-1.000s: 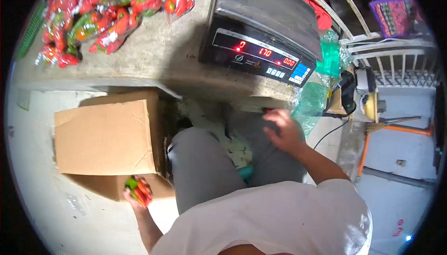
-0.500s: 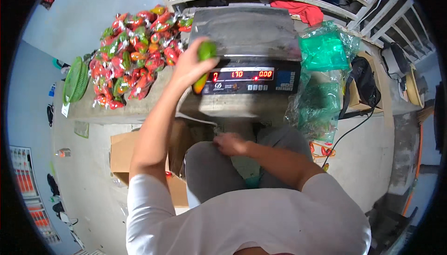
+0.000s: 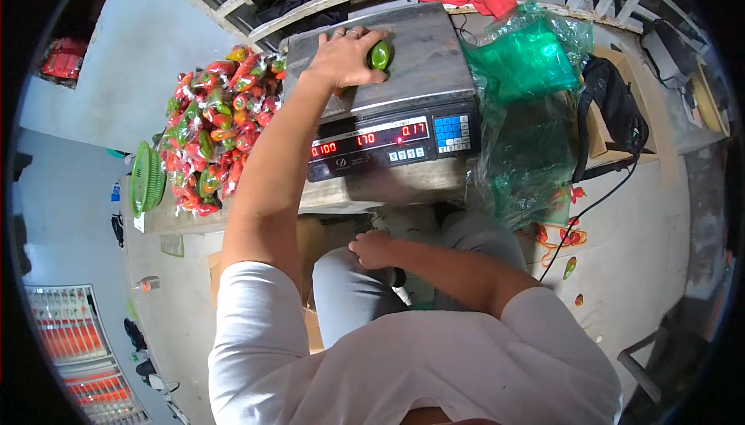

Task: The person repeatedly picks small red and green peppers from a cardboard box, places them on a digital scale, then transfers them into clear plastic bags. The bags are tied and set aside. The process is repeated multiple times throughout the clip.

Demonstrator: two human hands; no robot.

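My left hand (image 3: pixel 345 57) reaches out over the steel platform of a weighing scale (image 3: pixel 434 60) and rests on it, fingers around a green pepper (image 3: pixel 379 55) that lies on the platform. The scale's front panel (image 3: pixel 372 142) shows lit red digits and a blue keypad. My right hand (image 3: pixel 374 248) is down by my lap, fingers curled, and I cannot tell whether it holds anything. I sit in grey trousers and a white shirt.
A heap of bagged red and green peppers (image 3: pixel 213 126) lies on the counter left of the scale. Green plastic bags (image 3: pixel 528 76) pile up to the right. A green basket (image 3: pixel 146 178) stands at the counter's left end. A cardboard box (image 3: pixel 310 243) sits below. Loose peppers (image 3: pixel 570 268) lie on the floor.
My left hand rose from the cardboard box with a pepper, carried it up past the scale's display, and now rests it on the platform. The display reading changed.
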